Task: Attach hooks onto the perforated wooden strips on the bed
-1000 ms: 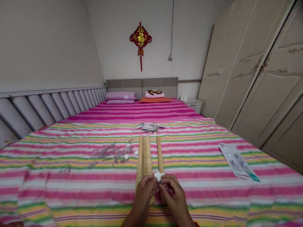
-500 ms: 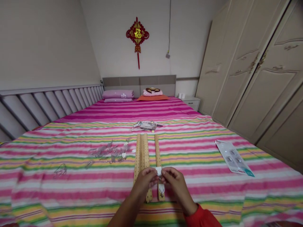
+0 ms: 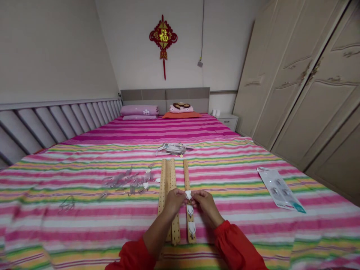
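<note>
Three perforated wooden strips lie lengthwise on the striped bedspread: two side by side point(image 3: 166, 180) and a single strip point(image 3: 186, 176) to their right. My left hand point(image 3: 173, 199) and my right hand point(image 3: 204, 201) meet over the single strip, both pinched on a small white hook point(image 3: 188, 194) held against it. Two more white hooks point(image 3: 191, 219) sit on the same strip, nearer to me. Both arms wear red sleeves.
Loose clear hooks and wrappers point(image 3: 126, 182) lie scattered left of the strips. An opened packet point(image 3: 174, 149) rests beyond them, and a flat blister pack point(image 3: 280, 189) lies at the right. Wardrobe doors point(image 3: 306, 82) line the right side; pillows point(image 3: 139, 111) are at the headboard.
Both hands have moved farther up the single strip with a white hook. Two hooks now show on the strip below them, where one showed half a second ago.
</note>
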`<state>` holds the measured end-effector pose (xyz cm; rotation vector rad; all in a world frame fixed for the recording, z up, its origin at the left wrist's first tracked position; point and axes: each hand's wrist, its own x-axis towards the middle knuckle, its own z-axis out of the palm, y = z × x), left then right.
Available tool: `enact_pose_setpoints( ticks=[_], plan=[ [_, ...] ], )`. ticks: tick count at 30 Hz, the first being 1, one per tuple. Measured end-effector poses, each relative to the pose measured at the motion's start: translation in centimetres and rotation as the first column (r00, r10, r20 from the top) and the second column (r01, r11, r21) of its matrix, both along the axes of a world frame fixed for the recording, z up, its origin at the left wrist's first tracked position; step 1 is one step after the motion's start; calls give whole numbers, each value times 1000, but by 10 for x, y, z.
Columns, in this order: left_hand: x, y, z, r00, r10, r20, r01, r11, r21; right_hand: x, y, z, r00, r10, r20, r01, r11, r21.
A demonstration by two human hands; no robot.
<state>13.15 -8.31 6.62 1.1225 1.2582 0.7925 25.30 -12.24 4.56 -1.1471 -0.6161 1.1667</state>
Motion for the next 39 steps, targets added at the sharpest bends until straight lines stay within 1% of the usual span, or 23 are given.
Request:
enact_pose_setpoints(
  ticks=[3, 8, 11, 15, 20, 25, 31, 39],
  plan=[
    [3, 5, -6, 999, -12, -32, 13, 999, 38, 0, 6, -9, 1000, -23, 19, 23, 1000, -12],
    [9, 11, -6, 993, -26, -114, 30, 999, 38, 1, 14, -20, 997, -43, 65, 45, 998, -35],
    [12, 14, -6, 984, -33, -173, 39, 999, 31, 2, 17, -22, 994, -56, 95, 60, 997, -45],
    [14, 17, -9, 971, -37, -237, 48, 998, 40, 2, 20, -25, 990, -58, 127, 65, 996, -55],
    [15, 19, -13, 959, -39, -282, 57, 997, 58, 2, 21, -28, 987, -58, 153, 68, 996, -59],
    [16, 20, -14, 946, -31, -324, 56, 996, 68, 1, 22, -30, 984, -65, 164, 76, 995, -59],
    [16, 19, -16, 936, -12, -351, 44, 995, 84, 1, 22, -33, 981, -75, 177, 88, 994, -67],
    [17, 20, -24, 950, -3, -313, 35, 995, 98, -1, 23, -37, 982, -100, 160, 113, 991, -72]
  ],
)
